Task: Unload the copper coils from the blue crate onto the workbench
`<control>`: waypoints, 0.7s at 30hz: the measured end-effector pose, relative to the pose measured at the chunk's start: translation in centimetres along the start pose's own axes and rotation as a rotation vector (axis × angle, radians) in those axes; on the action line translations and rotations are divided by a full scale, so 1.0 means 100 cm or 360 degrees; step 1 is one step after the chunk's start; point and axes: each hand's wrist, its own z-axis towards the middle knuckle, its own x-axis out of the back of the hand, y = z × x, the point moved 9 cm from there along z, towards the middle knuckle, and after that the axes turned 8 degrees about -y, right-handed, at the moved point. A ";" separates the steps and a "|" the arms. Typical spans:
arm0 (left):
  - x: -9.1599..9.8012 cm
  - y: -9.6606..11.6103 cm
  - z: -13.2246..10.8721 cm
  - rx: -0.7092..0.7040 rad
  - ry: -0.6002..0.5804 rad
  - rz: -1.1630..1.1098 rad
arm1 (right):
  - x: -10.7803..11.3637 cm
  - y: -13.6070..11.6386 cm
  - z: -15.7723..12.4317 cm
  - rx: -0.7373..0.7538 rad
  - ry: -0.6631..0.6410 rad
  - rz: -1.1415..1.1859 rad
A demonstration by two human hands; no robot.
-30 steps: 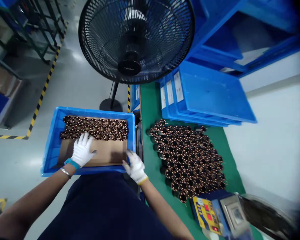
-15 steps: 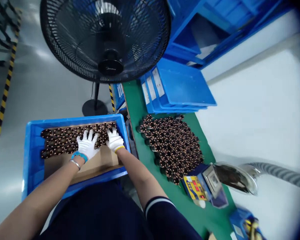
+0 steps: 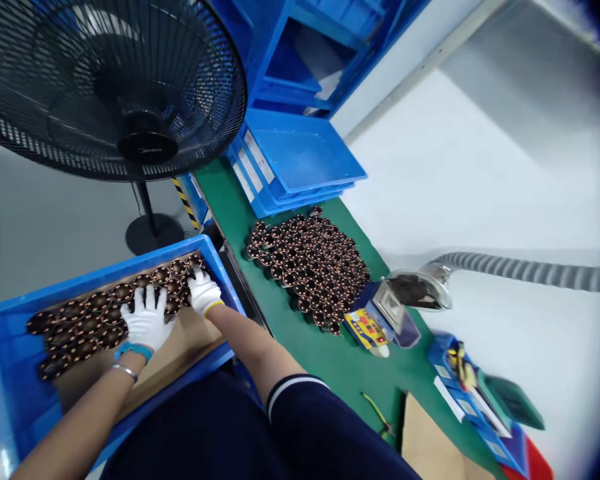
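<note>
A blue crate point(image 3: 97, 272) lined with brown cardboard point(image 3: 185, 340) holds rows of dark ring-shaped parts with coppery rims point(image 3: 99, 301). My left hand point(image 3: 147, 320), in a white glove, lies over the front of the rows with its fingers spread on the parts. To its right my right hand point(image 3: 204, 292), also gloved, rests at the right end of the rows, fingers apart and touching the parts there. Many similar parts point(image 3: 310, 267) stand packed together on the green table point(image 3: 300, 373) to the right of the crate.
A large black fan point(image 3: 147, 147) stands behind the crate. Stacked blue trays point(image 3: 305, 157) sit at the table's back. A yellow box point(image 3: 367, 328), a metal lamp hood point(image 3: 420, 290), green-handled pliers point(image 3: 377, 410), cardboard point(image 3: 430, 443) and small blue bins point(image 3: 443, 353) are on the right.
The view has swung to the right, so the crate, fan and table appear further left. Pliers and cardboard have come into sight. Both hands remain on the parts in the crate.
</note>
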 end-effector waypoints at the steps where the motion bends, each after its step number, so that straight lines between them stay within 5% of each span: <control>1: -0.001 0.000 0.000 0.0000 0.0003 0.0001 | 0.001 0.000 0.001 -0.0021 0.0015 0.0011; 10: 0.000 -0.002 0.001 -0.0008 -0.0016 0.0002 | -0.004 -0.001 0.029 0.0044 -0.0202 -0.0039; 21: 0.000 0.001 0.004 -0.0024 0.0003 0.0157 | -0.014 -0.009 0.051 -0.0545 -0.0267 0.0195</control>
